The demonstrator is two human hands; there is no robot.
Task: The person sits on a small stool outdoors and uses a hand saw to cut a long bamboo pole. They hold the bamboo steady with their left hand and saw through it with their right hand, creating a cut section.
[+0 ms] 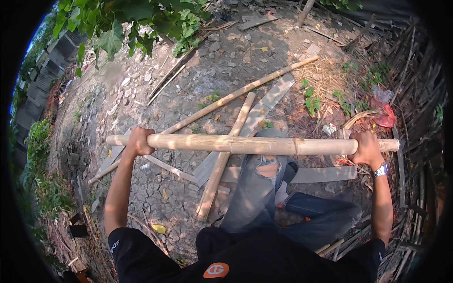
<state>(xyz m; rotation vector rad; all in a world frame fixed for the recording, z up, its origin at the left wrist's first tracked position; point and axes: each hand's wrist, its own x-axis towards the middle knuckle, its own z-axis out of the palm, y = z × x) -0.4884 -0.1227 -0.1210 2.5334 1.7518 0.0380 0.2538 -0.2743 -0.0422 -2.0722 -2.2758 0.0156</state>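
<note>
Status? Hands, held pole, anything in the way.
Left hand, right hand: both closed on bamboo pole, near its ends. Pole held crosswise. Bent knee beneath, contact unclear.

This was an outdoor yard, a rough patch of open ground. Dry, cracked soil spread on the body side of the fingers of the left hand, and stone rubble lay scattered beyond them. Green leafy branches hung farther out past those fingers, and a grey wall stood well to their left. Straw and low weeds showed beyond the fingers of the right hand, with massed sticks off to their right.
</note>
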